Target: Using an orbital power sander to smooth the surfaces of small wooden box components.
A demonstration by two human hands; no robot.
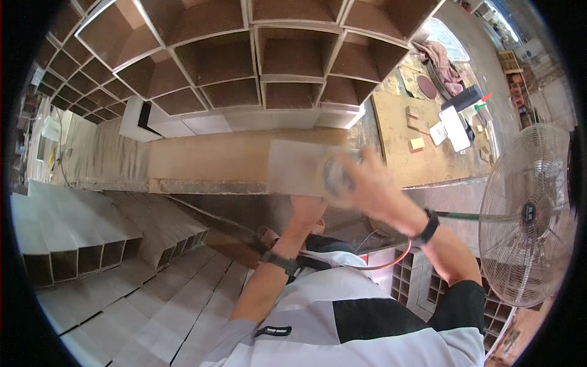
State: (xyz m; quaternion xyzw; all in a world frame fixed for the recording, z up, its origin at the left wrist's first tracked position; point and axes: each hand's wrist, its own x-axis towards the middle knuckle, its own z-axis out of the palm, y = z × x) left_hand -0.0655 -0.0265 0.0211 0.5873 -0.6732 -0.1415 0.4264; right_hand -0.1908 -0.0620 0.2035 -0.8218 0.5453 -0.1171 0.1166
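Observation:
A pale grey-white box (288, 168) sits on the brown workbench, one flat face turned up. Over its right end my right hand (367, 177) is wrapped round a round hand sander (337, 176); both are smeared by motion. My left hand (309, 208) meets the near edge of the box, at the front of the bench. Its fingers are hidden behind that edge, so their grip does not show. An orange hose (397, 257) runs from my waist toward my right wrist.
Stacked open-fronted boxes (290, 52) rise behind the workbench (208, 162). More grey boxes (79, 226) fill the lower left. On the right stand a large fan (529, 214) and a board (397, 134) with a phone (455, 128), small blocks and a cloth beyond.

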